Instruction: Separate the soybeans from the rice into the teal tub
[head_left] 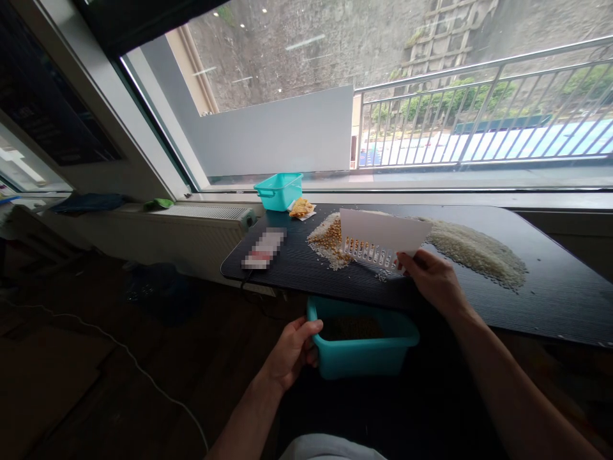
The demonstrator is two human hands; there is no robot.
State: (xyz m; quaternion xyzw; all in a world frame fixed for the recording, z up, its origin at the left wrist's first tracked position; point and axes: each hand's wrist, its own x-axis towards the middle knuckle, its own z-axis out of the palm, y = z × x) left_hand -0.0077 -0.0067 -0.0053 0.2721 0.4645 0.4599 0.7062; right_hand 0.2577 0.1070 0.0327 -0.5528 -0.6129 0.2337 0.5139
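My left hand (297, 348) grips the left end of a teal plastic bin (361, 358), thumb over the rim. The bin sits just below the table's near edge, with dark grain-like contents at its bottom that I cannot make out clearly. In my right hand (433, 275) is a white card (383, 231) with a row of slots along its lower edge, pinched at its right end and tilted up above the table. Behind and left of the card lies a pile of corn kernels mixed with white grains (330, 239). To its right spreads a long heap of rice-like grains (474, 249).
A second teal bin (280, 191) stands at the table's far left corner, beside a crumpled yellowish item (301, 207). A blurred flat object (264, 249) with a cable lies on the left of the dark table (297, 275). Beyond are a radiator (205, 220) and a window.
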